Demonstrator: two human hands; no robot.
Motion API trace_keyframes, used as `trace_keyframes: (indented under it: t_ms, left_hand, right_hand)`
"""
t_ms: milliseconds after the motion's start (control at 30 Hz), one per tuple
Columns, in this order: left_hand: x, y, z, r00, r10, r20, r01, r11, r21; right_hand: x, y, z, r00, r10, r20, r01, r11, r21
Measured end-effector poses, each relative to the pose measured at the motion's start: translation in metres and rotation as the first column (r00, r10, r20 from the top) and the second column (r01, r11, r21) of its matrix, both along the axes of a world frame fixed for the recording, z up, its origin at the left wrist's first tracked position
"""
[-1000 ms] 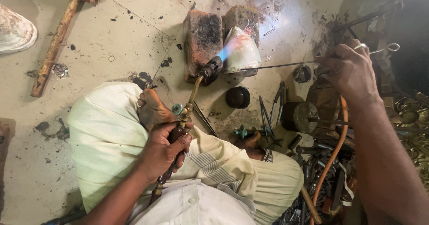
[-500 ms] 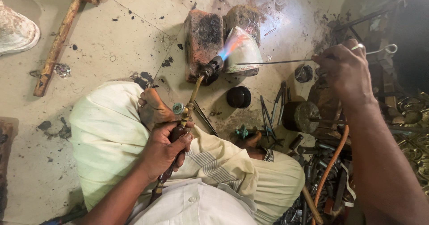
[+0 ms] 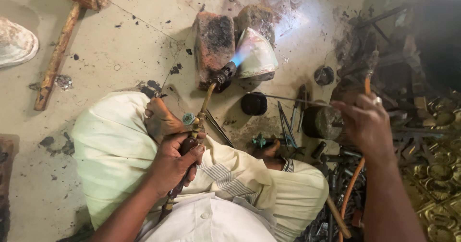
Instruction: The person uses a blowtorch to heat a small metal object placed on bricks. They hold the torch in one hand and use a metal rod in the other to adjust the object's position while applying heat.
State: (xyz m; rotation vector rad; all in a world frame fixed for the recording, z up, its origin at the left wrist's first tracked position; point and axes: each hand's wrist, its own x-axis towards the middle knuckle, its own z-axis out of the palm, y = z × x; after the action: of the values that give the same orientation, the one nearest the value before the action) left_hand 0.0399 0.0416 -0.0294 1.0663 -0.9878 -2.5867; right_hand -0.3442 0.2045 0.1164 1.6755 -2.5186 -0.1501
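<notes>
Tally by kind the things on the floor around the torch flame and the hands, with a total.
Brass gas torch with blue flame, in the left hand: 1
Scorched red bricks: 2
Pale shiny cone-shaped metal piece: 1
Wooden mallet: 1
Small black round pot: 1
Thin metal rod near the right hand: 1
Total: 7

The left hand (image 3: 174, 161) sits low in the middle of the view, its forearm coming up from the bottom edge. Its fingers (image 3: 193, 156) are curled in a closed grip with the thumb on top, knuckles turned to the right. The right hand (image 3: 367, 124) is raised at the right side, back towards the camera, fingers bent downward and bunched, its forearm running down to the lower right corner.
</notes>
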Motion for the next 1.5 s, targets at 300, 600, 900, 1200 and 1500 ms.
trace_keyframes:
  t_ms: [300, 600, 900, 1200, 1500]
  left_hand:
    - [-0.026, 0.019, 0.008, 0.993, -0.062, 0.104, 0.073, 0.992, -0.105]
    - [-0.038, 0.028, 0.018, 0.989, -0.045, 0.144, 0.059, 0.994, -0.095]
    - [-0.041, 0.029, 0.023, 0.981, -0.088, 0.175, 0.110, 0.987, -0.115]
    - [-0.042, 0.024, 0.025, 0.959, -0.179, 0.218, 0.209, 0.971, -0.120]
    - [-0.023, 0.037, 0.027, 0.962, -0.045, 0.270, 0.071, 0.994, -0.087]
  right_hand:
    - [-0.040, 0.094, -0.083, 0.924, -0.198, 0.327, 0.244, 0.964, -0.106]
    - [-0.043, 0.089, -0.094, 0.772, -0.462, 0.436, 0.546, 0.833, -0.083]
    - [-0.029, 0.092, -0.105, 0.895, -0.374, 0.242, 0.435, 0.849, -0.298]
    - [-0.023, 0.095, -0.112, 0.974, -0.227, 0.026, 0.222, 0.912, -0.346]
    - [0.037, 0.088, -0.089, 0.928, -0.097, 0.359, 0.307, 0.745, -0.592]
